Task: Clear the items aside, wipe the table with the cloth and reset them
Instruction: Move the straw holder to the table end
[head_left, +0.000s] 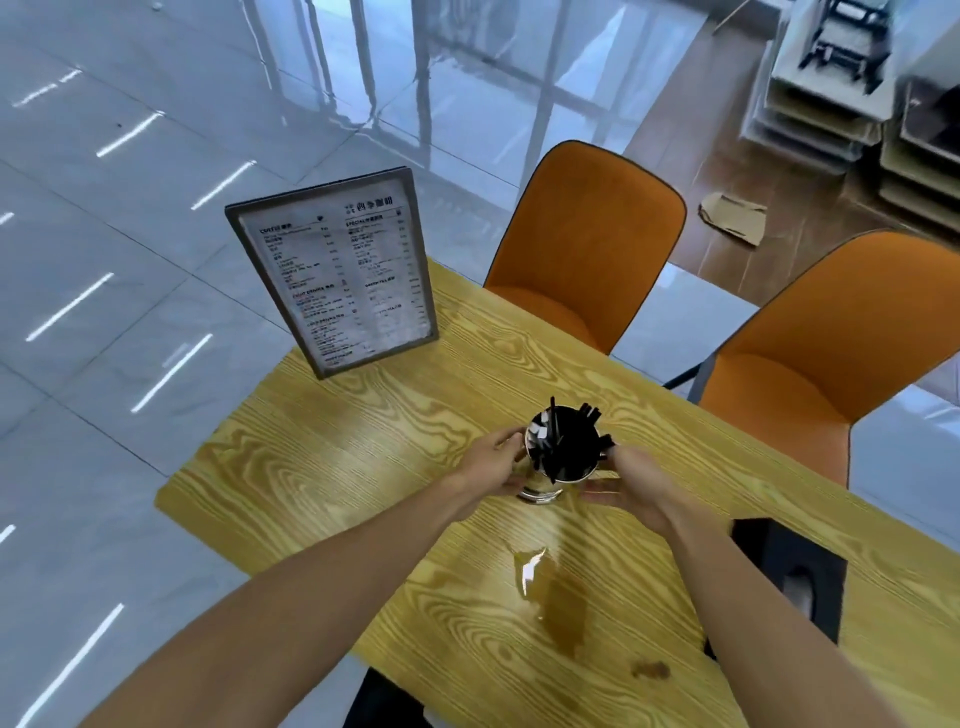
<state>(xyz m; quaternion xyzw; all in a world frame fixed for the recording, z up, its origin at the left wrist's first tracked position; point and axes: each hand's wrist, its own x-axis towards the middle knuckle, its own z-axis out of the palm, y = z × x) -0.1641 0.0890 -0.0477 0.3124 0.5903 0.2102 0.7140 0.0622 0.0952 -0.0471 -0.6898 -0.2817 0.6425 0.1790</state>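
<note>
A shiny metal cup full of black straws stands upright on the yellow wood-grain table. My left hand wraps its left side and my right hand cups its right side, so both hold it. A framed menu stand is upright at the table's far left corner. A brown liquid spill lies on the tabletop just in front of the cup, with a smaller stain nearer me. No cloth is in view.
Two orange chairs are tucked in along the table's far side. A dark rectangular opening sits in the tabletop at the right. Glossy tiled floor lies to the left, with stacked trays at the back right.
</note>
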